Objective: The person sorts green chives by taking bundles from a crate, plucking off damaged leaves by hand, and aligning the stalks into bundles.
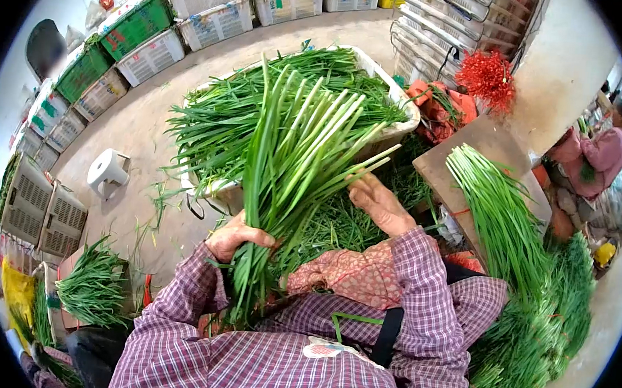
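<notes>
My left hand (239, 237) is closed around a large bunch of garlic chives (293, 142), low on its leafy part. The pale stalk ends fan up and to the right, and the green leaves hang down toward my lap. At the right edge of the bunch is my right hand (382, 205), its fingertips pinched at the outer stalks. Behind the bunch stands a white crate (404, 114) heaped with loose chives (218, 126). A board (429, 159) to my right carries a bundle of chives (494, 203), white ends pointing away from me.
Red ties (486, 80) hang near stacked crates (437, 37). More chives (532, 332) are piled at lower right. A white stool (108, 171) stands on the left floor. Crates (211, 25) line the back wall. Another person (598, 160) sits at far right.
</notes>
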`<action>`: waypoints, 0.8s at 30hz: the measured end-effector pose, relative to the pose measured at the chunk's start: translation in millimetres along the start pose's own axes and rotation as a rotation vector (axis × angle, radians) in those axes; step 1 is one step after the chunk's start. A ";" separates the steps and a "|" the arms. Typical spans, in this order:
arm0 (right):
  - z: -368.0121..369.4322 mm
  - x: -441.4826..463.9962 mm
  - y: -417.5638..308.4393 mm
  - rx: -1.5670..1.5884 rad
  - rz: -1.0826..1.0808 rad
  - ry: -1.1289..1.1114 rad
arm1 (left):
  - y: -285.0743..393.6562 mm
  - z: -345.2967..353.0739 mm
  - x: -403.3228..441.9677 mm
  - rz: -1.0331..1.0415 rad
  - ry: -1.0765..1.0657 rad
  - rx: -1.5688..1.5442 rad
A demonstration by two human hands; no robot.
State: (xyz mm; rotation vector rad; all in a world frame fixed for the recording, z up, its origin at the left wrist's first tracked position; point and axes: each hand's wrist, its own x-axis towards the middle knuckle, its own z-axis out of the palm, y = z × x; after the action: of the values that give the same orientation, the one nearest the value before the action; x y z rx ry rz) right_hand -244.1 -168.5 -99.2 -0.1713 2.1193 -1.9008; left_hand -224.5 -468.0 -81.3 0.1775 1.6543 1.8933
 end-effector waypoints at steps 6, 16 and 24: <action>-9.3 12.2 -31.9 0.581 -0.112 -0.055 | 14.7 88.2 38.8 -0.075 -0.197 -0.286; -32.3 -28.9 62.2 0.531 -0.253 -0.102 | -51.0 111.5 25.7 -0.170 -0.490 -0.159; -30.8 -40.1 50.0 0.589 -0.229 -0.195 | 1.6 -13.4 30.4 -0.101 -0.634 0.737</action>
State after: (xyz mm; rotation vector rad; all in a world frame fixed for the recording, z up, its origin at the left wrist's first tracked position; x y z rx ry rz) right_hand -209.8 -121.9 -140.4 -0.4603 1.3909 -2.4330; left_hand -255.9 -463.6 -91.4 0.8689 1.7520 0.9185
